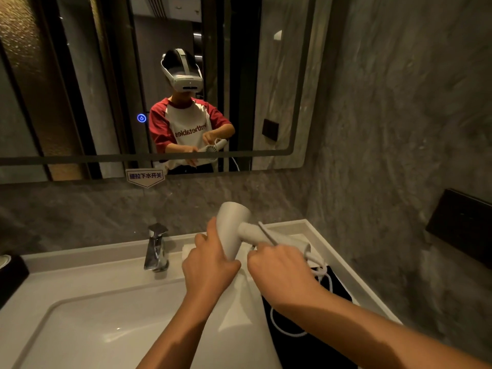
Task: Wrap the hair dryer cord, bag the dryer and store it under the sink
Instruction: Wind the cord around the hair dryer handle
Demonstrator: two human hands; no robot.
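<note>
Basin (87,323) at seven o'clock, white, nothing visible inside. Black bag (336,290) at four o'clock, flat on the counter (298,225), white drawstring looped across it — contents not discernible. Chrome faucet (157,247) at nine o'clock from the hands.

Hair dryer (233,225) held above the counter near frame centre, well clear of the basin. Barrel long axis running from twelve o'clock down to six, far end toward the mirror (149,83), near end hidden behind the left hand. Handle jutting off toward four o'clock, white cord (266,233) lying taut along it, then trailing down past the handle's end onto the bag.

Left hand (210,265) wrapped around the lower barrel, fingers curled and closed on it, index finger stretched up along the side. Right hand (279,267) closed over the handle and cord just right of the barrel, fingers bent tight, knuckles up — exact pinch on the cord hidden. Both hands nearly touching at the dryer.
</note>
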